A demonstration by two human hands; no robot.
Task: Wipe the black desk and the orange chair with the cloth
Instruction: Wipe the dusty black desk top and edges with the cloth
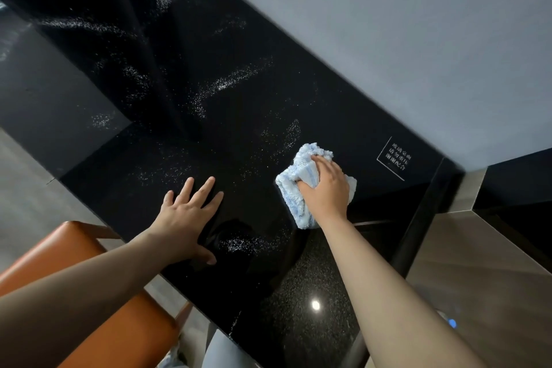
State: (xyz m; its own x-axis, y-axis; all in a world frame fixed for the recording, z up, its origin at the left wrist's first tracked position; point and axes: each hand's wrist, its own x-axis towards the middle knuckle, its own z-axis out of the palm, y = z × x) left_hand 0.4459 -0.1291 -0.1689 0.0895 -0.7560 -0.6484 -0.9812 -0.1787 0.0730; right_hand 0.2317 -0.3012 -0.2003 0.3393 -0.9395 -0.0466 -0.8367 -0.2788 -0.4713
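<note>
Wiping the black bench: right hand on the cloth.
Right hand's fingers curl over the bunched pale-blue cloth, pressing it down near the bench's right end, close to the wall edge. Left hand lies flat near the front edge, fingers spread, holding nothing. Whitish speckled streaks run from the cloth toward the far left end. The bench's long axis follows the wall, so the right hand is nearer them. Orange chair sits at the front edge under the left forearm, judged not yet wiped. White-framed label right of the cloth, Chinese characters, apparently 玻璃桌面 请勿重压 谢谢配合.
</note>
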